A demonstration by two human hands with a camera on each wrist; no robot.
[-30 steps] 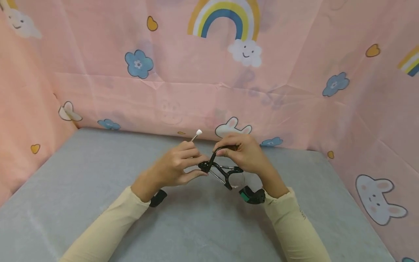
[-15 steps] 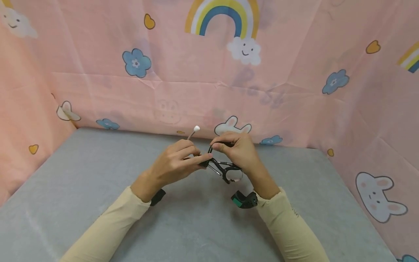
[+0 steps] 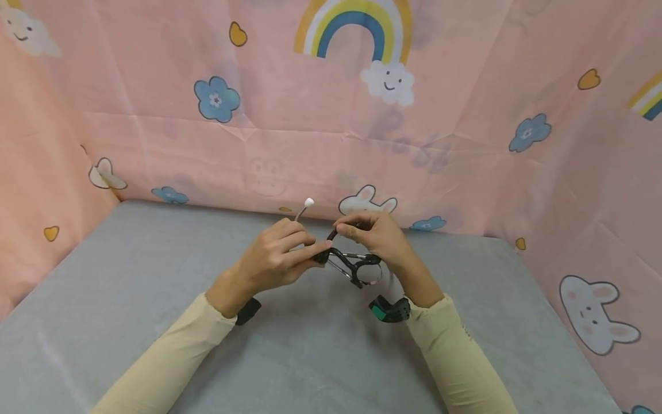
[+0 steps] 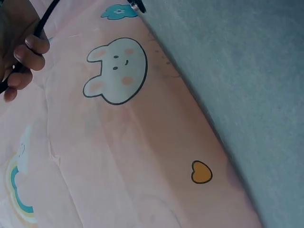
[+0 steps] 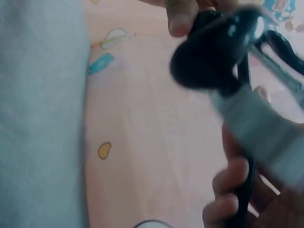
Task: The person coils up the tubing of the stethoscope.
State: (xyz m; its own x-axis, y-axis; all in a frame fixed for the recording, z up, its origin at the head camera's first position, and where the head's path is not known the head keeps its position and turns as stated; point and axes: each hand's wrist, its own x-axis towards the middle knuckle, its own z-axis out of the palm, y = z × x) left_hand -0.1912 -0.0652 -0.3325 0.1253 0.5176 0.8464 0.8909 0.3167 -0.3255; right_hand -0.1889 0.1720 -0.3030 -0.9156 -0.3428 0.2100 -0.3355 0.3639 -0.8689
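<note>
In the head view, my left hand (image 3: 276,253) pinches one end of a black frame with thin metal rods (image 3: 351,265) and a clear curved band (image 3: 380,276); its index finger lies over the joint. A thin stem with a white tip (image 3: 308,202) rises from behind the left fingers. My right hand (image 3: 377,233) pinches a slim black bar (image 3: 333,233) that rises from the joint. The right wrist view shows the right fingers (image 5: 230,185) curled on that bar, the left thumb (image 5: 182,21) at the top, and a blurred black rounded end (image 5: 209,57) with the band.
A grey cloth-like tabletop (image 3: 289,356) lies below the raised hands. Pink printed cloth (image 3: 289,144) encloses the back and both sides. Each wrist carries a black camera mount, with the right mount (image 3: 390,309) close below the band.
The left index finger has moved onto the frame's joint. The right hand has shifted slightly left with the bar, and the frame's band end has risen a little. In the last half second little moved.
</note>
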